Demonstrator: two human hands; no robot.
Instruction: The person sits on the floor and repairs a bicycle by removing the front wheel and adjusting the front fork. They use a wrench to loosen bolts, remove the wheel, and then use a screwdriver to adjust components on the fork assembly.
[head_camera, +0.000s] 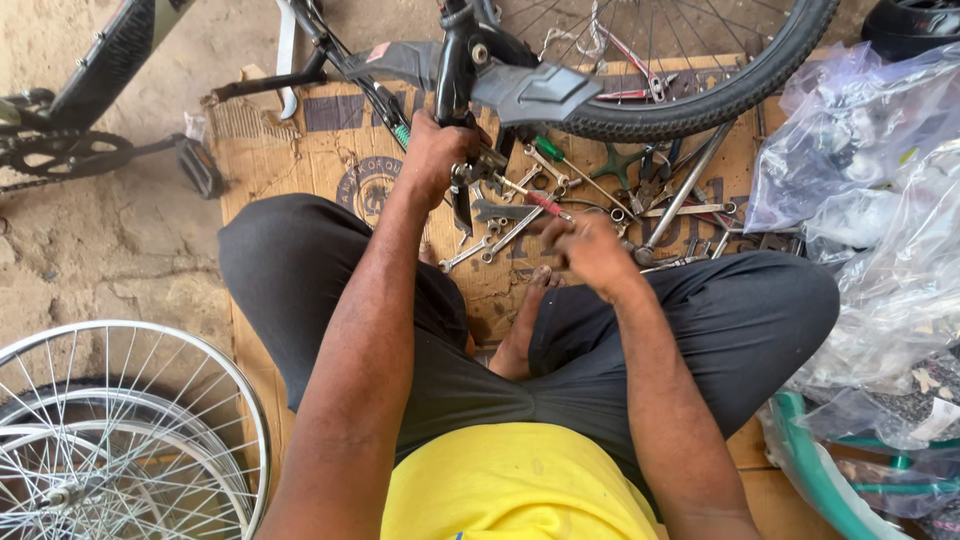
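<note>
Fingers: left hand (436, 150) clamped on the bike fork (455, 75); right hand (590, 250) blurred, cannot tell.
Fork: stiff steel, heavy; likely best gripped low.

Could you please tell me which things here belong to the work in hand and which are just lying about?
In use:
- left hand gripping the bike frame
- right hand over the spanners on the cardboard
- tyred wheel on the frame

Lying about:
- bare wheel rims
- plastic bags
- pedal and chainring
- green-handled screwdriver
</note>
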